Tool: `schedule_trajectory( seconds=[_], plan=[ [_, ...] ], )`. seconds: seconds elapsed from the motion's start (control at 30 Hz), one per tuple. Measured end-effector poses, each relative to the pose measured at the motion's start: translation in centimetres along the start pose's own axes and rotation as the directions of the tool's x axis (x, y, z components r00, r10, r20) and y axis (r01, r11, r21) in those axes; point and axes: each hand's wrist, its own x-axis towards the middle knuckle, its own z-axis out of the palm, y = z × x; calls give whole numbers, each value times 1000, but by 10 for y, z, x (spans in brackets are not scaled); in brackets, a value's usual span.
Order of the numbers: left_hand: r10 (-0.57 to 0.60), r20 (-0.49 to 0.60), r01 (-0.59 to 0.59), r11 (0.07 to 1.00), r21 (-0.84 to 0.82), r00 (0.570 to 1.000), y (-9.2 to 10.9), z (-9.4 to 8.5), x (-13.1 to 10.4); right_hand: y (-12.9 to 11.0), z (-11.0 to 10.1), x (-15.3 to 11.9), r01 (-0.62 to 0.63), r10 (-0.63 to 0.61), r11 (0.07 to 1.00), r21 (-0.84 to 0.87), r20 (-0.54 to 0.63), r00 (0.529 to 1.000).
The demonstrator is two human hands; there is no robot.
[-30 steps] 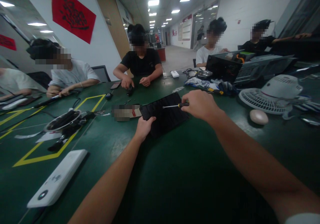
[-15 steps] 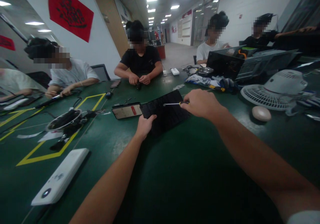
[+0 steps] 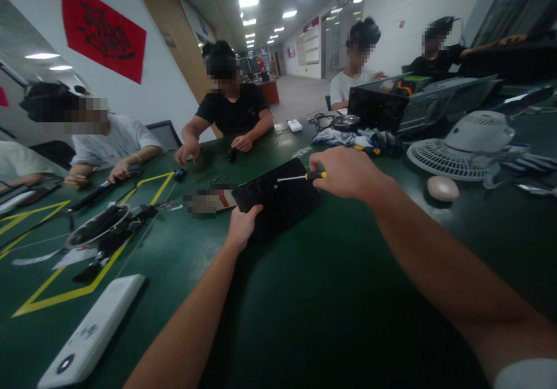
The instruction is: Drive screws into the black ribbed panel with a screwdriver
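A flat black panel (image 3: 282,203) is tilted above the green table, its lower left edge gripped by my left hand (image 3: 243,224), thumb on top. My right hand (image 3: 342,171) is closed on a screwdriver (image 3: 315,175) with a yellow and black handle. The metal shaft points left across the panel, and its tip is beside a small pale round spot on the dark surface. Whether the tip touches the panel I cannot tell. Behind the panel's left edge lies a phone-like device (image 3: 224,199), partly blurred out.
A white power bank (image 3: 93,331) lies front left, near a bundle of black cables (image 3: 104,226) and yellow tape. To the right are a white fan (image 3: 461,145) and a pale mouse (image 3: 442,188). Several people sit around the green table (image 3: 278,319).
The view has shifted, so most things appear further left. The screwdriver's handle now shows more, with my right fingers further back on it. The person opposite has spread their hands apart.
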Motion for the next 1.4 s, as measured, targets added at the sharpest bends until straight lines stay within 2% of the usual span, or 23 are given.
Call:
schedule_trajectory(
  seconds=[0.23, 0.8, 1.4],
  plan=[
    [5, 1, -5, 1000, -1, 1000, 2, 0, -2, -6, 7, 5, -11, 12, 1000, 19, -51, 999],
    [2, 2, -2, 1000, -5, 1000, -4, -2, 0, -12, 11, 6, -1, 2, 1000, 19, -49, 999],
    [2, 35, -2, 1000, -15, 999, -2, -2, -1, -15, 14, 6, -2, 3, 1000, 23, -40, 999]
  ],
)
